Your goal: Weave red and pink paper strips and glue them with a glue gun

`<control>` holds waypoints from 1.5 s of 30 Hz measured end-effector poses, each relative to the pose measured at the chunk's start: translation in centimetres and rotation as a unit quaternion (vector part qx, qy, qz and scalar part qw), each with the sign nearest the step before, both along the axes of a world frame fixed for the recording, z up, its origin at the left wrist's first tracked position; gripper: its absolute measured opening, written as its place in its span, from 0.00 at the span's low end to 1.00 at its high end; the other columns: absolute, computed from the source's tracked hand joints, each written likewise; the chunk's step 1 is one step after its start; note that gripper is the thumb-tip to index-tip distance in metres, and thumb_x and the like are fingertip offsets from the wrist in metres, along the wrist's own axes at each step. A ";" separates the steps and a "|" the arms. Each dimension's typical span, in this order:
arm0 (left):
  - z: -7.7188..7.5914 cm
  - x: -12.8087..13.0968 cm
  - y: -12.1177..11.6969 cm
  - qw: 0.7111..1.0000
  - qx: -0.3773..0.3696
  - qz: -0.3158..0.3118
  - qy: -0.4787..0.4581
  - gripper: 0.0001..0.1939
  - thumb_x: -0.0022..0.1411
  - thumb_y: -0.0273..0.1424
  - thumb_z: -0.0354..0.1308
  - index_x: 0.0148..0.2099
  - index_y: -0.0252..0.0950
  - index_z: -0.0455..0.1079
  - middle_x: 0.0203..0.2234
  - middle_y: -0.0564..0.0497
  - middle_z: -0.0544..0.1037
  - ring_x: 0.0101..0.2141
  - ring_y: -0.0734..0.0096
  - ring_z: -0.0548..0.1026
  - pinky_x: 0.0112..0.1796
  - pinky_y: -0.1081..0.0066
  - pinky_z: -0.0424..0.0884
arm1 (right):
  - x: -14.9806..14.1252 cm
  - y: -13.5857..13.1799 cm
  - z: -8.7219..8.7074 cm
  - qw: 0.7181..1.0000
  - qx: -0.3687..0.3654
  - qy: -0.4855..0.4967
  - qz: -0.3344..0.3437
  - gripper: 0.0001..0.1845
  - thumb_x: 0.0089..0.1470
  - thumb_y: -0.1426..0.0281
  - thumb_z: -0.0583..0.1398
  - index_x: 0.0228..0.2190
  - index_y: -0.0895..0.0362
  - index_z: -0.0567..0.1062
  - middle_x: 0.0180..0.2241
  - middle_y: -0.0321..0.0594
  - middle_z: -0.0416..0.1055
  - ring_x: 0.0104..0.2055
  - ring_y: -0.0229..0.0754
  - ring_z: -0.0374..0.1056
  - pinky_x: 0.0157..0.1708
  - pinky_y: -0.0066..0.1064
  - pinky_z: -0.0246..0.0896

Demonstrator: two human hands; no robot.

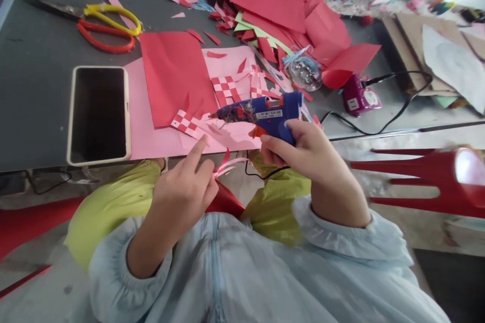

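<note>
My right hand [299, 149] grips a blue hot glue gun [265, 113] by its handle, near the orange trigger. Its nozzle points left, above a red-and-white checkered woven paper piece [185, 123]. My left hand [185, 186] is at the table's front edge, index finger stretched toward that piece and the other fingers curled. Pink and red paper strips [227, 165] stick out from the curled fingers; the part inside the hand is hidden. Another checkered woven piece [224, 88] lies behind the glue gun, on pink paper [144, 141] beside a red sheet [176, 73].
A phone [99, 116] and scissors [102, 28] lie on the left. Red paper sheets [273, 7] and scraps are heaped at the back. A purple power adapter [359, 96] with a black cord [411, 93] stands right, near cardboard [405, 45]. A red chair [424, 179] is right of the table.
</note>
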State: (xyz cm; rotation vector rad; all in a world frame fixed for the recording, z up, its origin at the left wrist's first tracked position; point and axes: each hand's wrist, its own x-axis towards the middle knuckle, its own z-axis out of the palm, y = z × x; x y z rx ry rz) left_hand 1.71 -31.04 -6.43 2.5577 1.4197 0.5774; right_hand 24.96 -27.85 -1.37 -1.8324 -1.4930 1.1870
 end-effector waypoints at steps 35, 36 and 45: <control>0.0 -0.3 0.1 0.998 -0.056 0.002 0.023 0.06 0.66 0.27 0.52 0.36 0.39 0.68 0.65 0.47 0.71 0.30 0.67 0.77 0.27 0.63 0.66 | 0.3 0.7 -0.6 0.993 0.021 -0.101 0.049 0.38 0.55 0.32 0.50 0.19 0.53 0.69 0.16 0.38 0.70 0.17 0.35 0.62 0.20 0.32 0.56; 0.0 -0.3 0.1 0.998 -0.056 0.003 0.022 0.06 0.66 0.27 0.52 0.35 0.39 0.68 0.65 0.47 0.72 0.30 0.66 0.77 0.27 0.63 0.66 | 0.4 0.7 -0.7 0.994 0.021 -0.098 0.049 0.38 0.56 0.33 0.51 0.20 0.53 0.70 0.16 0.37 0.70 0.17 0.35 0.61 0.20 0.32 0.56; 0.3 -0.3 0.2 0.998 -0.061 0.003 0.022 0.07 0.67 0.27 0.51 0.34 0.39 0.67 0.66 0.47 0.70 0.30 0.68 0.78 0.26 0.63 0.66 | 0.2 0.6 -0.9 0.995 0.020 -0.080 0.047 0.37 0.56 0.33 0.52 0.24 0.54 0.71 0.17 0.36 0.71 0.18 0.34 0.63 0.21 0.31 0.57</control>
